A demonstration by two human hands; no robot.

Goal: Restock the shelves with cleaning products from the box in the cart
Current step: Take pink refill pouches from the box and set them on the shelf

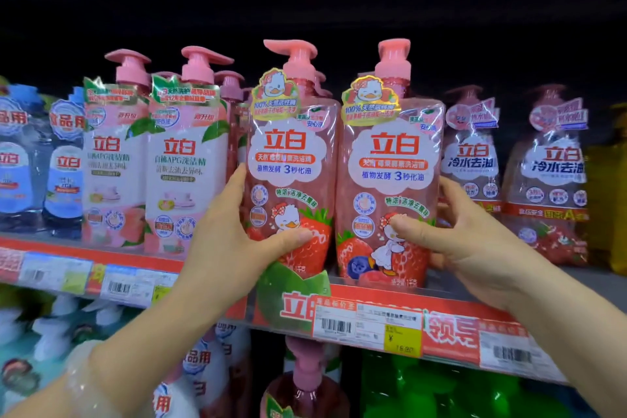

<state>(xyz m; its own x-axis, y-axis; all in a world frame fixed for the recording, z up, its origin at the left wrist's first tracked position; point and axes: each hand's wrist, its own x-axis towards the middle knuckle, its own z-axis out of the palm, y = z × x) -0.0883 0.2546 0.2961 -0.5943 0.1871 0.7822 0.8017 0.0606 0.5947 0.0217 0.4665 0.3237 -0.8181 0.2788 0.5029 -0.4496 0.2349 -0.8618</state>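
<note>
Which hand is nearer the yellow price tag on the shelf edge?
Right. The right hand grips a bottle just above and right of the yellow price tag; the left hand is farther left.

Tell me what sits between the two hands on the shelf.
In the head view, two pink strawberry dish soap pump bottles stand side by side between the hands: the left hand grips the left bottle, and the right hand grips the right bottle. Nothing else.

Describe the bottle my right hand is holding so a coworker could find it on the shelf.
On the upper shelf, above the yellow price tag, stand two pink strawberry-duck pump bottles. Yours is the right-hand bottle, in your right hand; blueberries show at its base, unlike its twin.
</note>
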